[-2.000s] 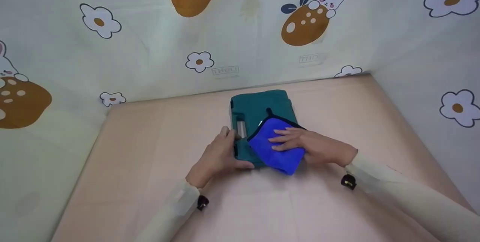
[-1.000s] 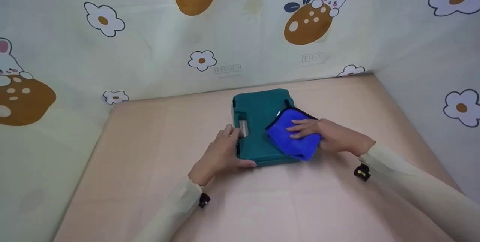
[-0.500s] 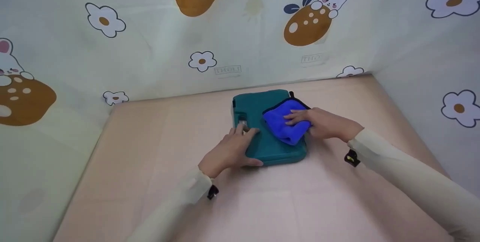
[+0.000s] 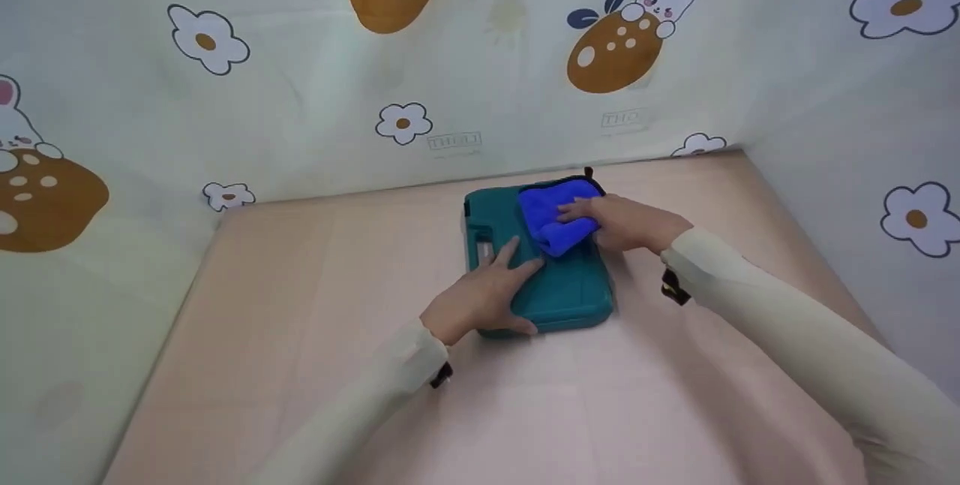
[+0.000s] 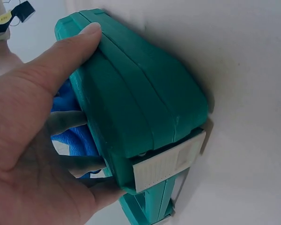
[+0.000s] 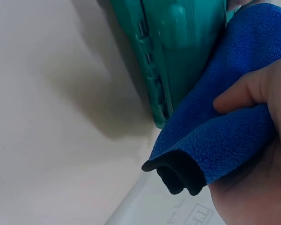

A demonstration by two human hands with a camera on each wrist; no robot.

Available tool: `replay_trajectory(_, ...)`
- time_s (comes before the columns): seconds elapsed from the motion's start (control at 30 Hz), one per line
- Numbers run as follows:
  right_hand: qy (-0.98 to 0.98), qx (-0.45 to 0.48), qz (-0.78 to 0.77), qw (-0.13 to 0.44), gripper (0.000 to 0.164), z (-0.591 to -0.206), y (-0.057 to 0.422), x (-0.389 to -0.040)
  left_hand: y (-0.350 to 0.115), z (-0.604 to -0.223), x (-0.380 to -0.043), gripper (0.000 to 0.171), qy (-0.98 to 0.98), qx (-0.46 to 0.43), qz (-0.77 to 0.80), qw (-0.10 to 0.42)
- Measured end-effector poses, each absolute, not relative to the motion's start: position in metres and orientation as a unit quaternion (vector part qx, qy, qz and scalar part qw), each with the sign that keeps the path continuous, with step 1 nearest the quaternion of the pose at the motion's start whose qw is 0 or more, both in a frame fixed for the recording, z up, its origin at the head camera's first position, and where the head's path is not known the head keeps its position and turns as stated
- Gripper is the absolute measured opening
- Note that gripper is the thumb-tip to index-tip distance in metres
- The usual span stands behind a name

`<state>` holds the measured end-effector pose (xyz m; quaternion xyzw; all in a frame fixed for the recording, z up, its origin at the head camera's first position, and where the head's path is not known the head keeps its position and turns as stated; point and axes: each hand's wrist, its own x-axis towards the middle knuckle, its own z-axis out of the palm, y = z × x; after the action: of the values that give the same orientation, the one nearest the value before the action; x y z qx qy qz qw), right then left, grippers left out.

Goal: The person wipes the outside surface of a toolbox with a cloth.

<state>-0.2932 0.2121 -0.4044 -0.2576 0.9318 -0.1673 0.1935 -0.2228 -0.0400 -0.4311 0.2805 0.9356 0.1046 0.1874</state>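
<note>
A teal plastic carrying case (image 4: 570, 290) with a handle slot lies on the table. My left hand (image 4: 484, 297) rests spread on its near left corner, fingers over the lid. In the left wrist view the thumb (image 5: 79, 47) presses the case's side wall, above a pale latch (image 5: 168, 161). My right hand (image 4: 626, 222) holds a folded blue cleaning cloth (image 4: 551, 207) with black edging against the far right part of the lid. The right wrist view shows the thumb (image 6: 241, 93) pressing into a fold of the cloth. The lid under the cloth is hidden.
The table (image 4: 300, 320) has a pale pinkish cover. A patterned curtain (image 4: 300, 94) with rabbits and flowers stands behind it and along both sides. The case's far edge lies close to the back curtain. Hinges (image 6: 152, 75) line its right side.
My right hand has slid the cloth from the near part of the lid, out right, then to the far end. My left hand has moved from the left edge onto the lid.
</note>
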Motion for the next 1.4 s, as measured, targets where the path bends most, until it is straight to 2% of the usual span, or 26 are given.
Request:
replay_trajectory(0.43,0.948,-0.206,-0.132,0.202,0.06,-0.396,0.184,-0.315,-0.04,-0.429,-0.221,0.101,0.938,0.273,0.101,0.187)
replay_trajectory(0.7,0.955,-0.182,-0.127,0.199,0.057,-0.396,0.177,-0.328,-0.039,-0.427,-0.219,0.101,0.938,0.268,0.105,0.192)
replay_trajectory(1.07,0.955,-0.189,-0.141,0.18,0.053,-0.396,0.17,-0.347,-0.038,-0.426,-0.22,0.101,0.94,0.264,0.091,0.196)
replay_trajectory(1.4,0.959,-0.16,-0.182,0.147,0.04,-0.402,0.166,-0.365,-0.038,-0.426,-0.219,0.101,0.938,0.267,0.097,0.199)
